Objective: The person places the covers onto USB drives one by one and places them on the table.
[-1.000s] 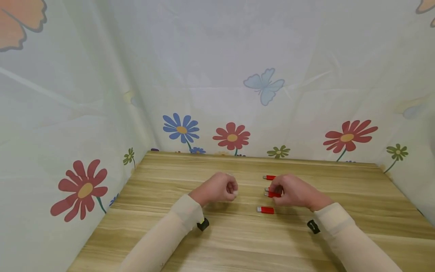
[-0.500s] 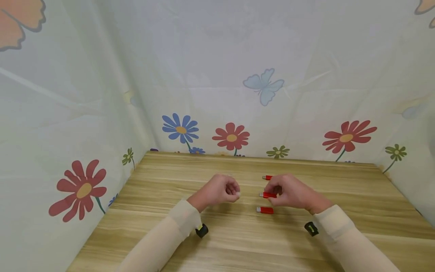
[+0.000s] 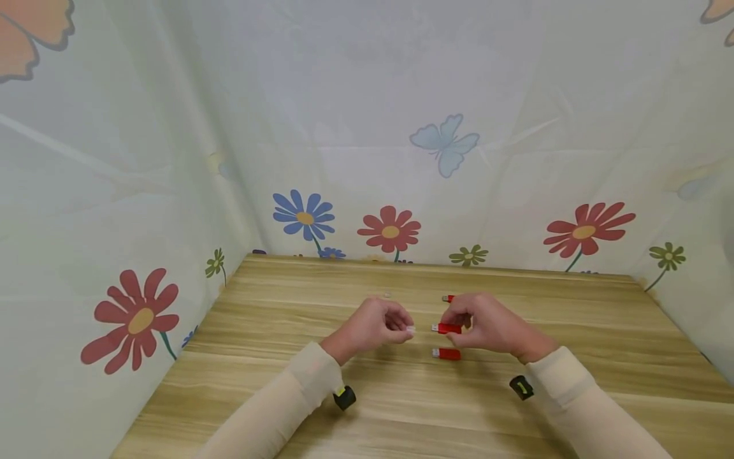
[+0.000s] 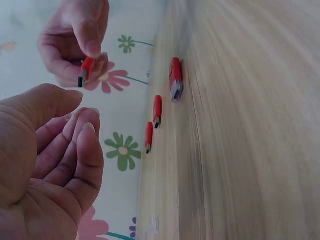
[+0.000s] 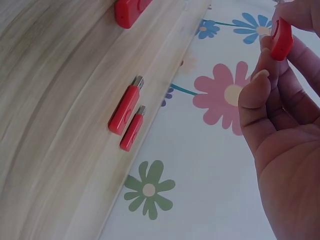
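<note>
My right hand (image 3: 487, 325) pinches a red USB flash drive (image 3: 444, 328) above the table, its metal plug pointing left. Facing it, my left hand (image 3: 381, 325) pinches a small clear cap (image 3: 411, 329) at its fingertips, mostly hidden by them. A narrow gap separates plug and cap. Just in front of the held drive lies another red flash drive (image 3: 447, 354), with a clear cap over its plug in the left wrist view. Two more red flash drives, one farther (image 4: 149, 137) and one nearer (image 4: 157, 111), lie behind with bare plugs; my right hand partly hides them in the head view.
Small clear pieces (image 4: 154, 223) lie on the wooden table (image 3: 298, 287) beyond my left hand. A white curtain (image 3: 344, 127) printed with flowers and a butterfly encloses the table at the back and sides. A dark device (image 3: 345, 398) hangs at my left wrist.
The right hand has drawn the held flash drive leftward, apart from the drives behind it. My left hand has shifted slightly right, and the clear cap shows more at its fingertips.
</note>
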`<state>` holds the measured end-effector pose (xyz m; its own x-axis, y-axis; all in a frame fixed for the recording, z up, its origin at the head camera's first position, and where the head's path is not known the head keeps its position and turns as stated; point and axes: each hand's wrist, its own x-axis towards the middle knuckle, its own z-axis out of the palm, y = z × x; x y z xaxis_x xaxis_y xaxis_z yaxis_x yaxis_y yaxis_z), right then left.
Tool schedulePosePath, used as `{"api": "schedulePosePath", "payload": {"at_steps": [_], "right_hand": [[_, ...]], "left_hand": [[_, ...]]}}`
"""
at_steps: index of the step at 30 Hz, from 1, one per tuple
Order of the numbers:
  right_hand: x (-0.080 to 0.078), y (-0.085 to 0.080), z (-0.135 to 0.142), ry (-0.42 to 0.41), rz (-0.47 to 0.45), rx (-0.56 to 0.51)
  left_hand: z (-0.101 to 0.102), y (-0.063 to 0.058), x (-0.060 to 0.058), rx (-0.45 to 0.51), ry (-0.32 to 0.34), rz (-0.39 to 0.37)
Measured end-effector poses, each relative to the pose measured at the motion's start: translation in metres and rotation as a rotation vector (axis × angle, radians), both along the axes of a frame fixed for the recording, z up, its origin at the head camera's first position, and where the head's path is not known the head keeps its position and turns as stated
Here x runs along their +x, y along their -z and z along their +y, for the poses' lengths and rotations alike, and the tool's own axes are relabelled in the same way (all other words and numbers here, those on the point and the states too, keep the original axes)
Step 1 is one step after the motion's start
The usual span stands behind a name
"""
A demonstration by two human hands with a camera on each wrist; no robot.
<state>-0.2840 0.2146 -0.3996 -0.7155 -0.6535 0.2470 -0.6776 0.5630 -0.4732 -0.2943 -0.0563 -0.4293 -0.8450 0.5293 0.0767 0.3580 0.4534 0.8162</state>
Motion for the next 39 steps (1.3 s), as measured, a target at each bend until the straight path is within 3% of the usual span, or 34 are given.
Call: {"api": "schedulePosePath", "payload": {"at_steps": [10, 21, 39], "right_hand": [[0.001, 0.000, -0.003, -0.048, -0.005, -0.018], [0.003, 0.001, -0.007, -0.066, 0.000, -0.021], [0.004, -0.001, -0.008, -0.057, -0.015, -0.029]], "left_hand": [[0.010, -0.005, 0.006, 0.023, -0.001, -0.015], [0.014, -0.002, 0.005, 0.036, 0.012, -0.030], [0.015, -0.007, 0.009, 0.023, 0.008, -0.034]]}}
